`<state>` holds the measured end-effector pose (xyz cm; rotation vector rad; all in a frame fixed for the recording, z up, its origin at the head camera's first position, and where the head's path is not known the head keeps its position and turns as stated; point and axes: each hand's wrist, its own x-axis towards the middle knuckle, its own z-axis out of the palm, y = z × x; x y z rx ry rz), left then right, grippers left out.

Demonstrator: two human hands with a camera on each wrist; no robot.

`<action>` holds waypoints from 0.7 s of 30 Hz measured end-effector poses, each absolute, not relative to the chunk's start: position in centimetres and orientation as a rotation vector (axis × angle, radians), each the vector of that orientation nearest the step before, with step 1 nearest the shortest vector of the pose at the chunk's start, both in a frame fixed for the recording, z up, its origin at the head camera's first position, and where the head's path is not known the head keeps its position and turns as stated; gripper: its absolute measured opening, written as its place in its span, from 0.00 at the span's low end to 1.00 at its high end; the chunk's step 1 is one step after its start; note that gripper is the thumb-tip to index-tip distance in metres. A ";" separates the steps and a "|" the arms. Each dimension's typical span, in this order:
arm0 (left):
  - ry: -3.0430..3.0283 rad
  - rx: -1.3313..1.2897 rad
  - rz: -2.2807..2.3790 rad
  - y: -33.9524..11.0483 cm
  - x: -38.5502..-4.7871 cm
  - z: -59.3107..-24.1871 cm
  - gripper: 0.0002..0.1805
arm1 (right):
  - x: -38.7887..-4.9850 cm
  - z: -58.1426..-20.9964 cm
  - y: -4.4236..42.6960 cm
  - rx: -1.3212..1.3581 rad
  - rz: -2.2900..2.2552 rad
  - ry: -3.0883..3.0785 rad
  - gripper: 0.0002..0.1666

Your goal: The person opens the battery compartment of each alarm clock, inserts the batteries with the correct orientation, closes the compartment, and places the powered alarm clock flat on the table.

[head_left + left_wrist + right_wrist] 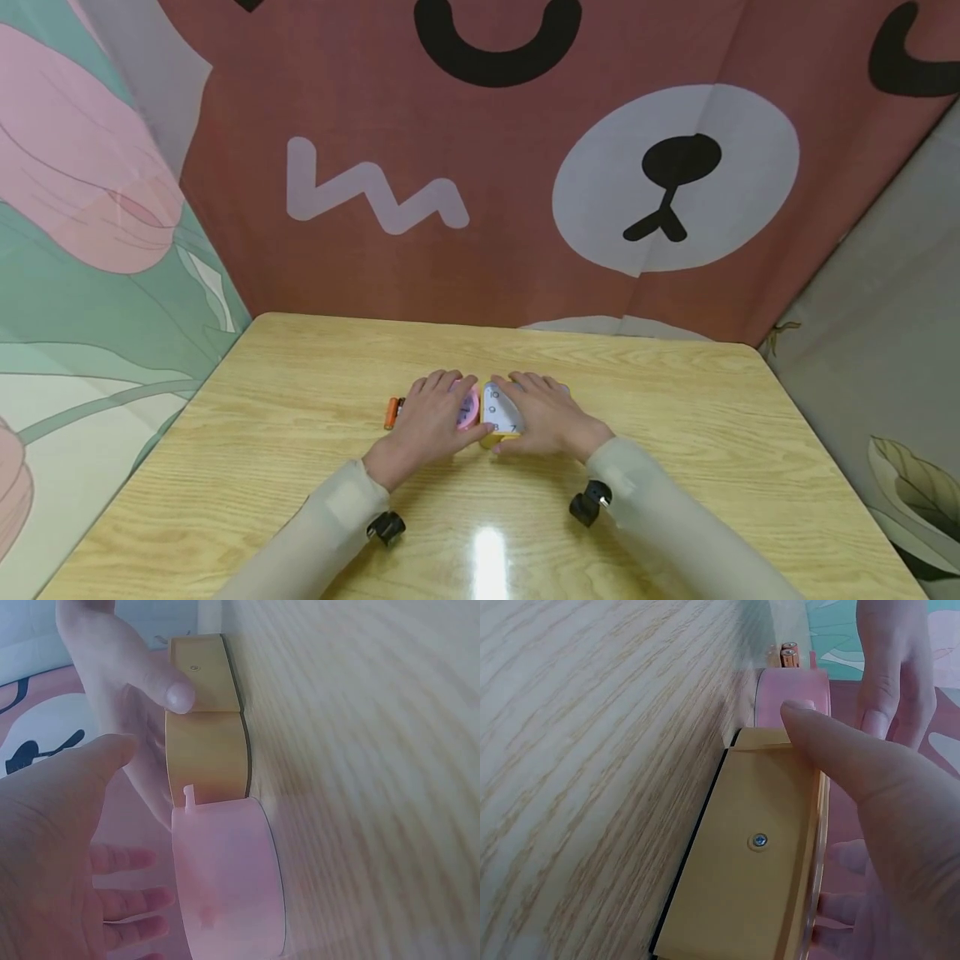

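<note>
Lying face up on the wood-grain table [675, 417], around its middle: a pink clock [472, 408] and a yellow clock [499, 412], 2 in all, side by side with edges meeting or nearly so; cannot tell which. Over the pink clock, with fingers apart and thumb stretched toward the yellow, the left hand [431, 421], wrapped around nothing. Over the yellow clock, with fingers extended across the face and thumb by the near rim, the right hand [547, 417], likewise without any curled grip. Cannot tell how firmly, or whether, pressing down. Just beyond the left hand, at least 2 orange-ended batteries [391, 413], partly hidden in the head view.

Could go wrong first at the seam: might skew or scrape both rims if pushing inward unevenly from the 2 sides. Might also snag or bend the small pink peg [189, 796], standing right beside the yellow wall, if squeezing there. With palms over the faces, could smear or scratch the covers by sliding. With both thumbs so near the gap, could bump or pinch a fingertip. By sweeping outward carelessly on the left, could send the batteries rolling.
</note>
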<state>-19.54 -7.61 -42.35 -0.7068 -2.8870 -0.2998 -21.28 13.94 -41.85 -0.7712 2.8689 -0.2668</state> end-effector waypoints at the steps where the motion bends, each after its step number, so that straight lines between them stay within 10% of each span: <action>1: -2.893 -0.706 -0.300 -7.6 -19.6 -42.3 0.45 | -21.4 -41.9 13.9 -0.769 -0.258 2.865 0.65; 21: -2.812 -0.684 -0.343 -7.6 -19.7 -42.5 0.42 | -22.0 -41.3 14.0 -0.697 -0.332 2.882 0.66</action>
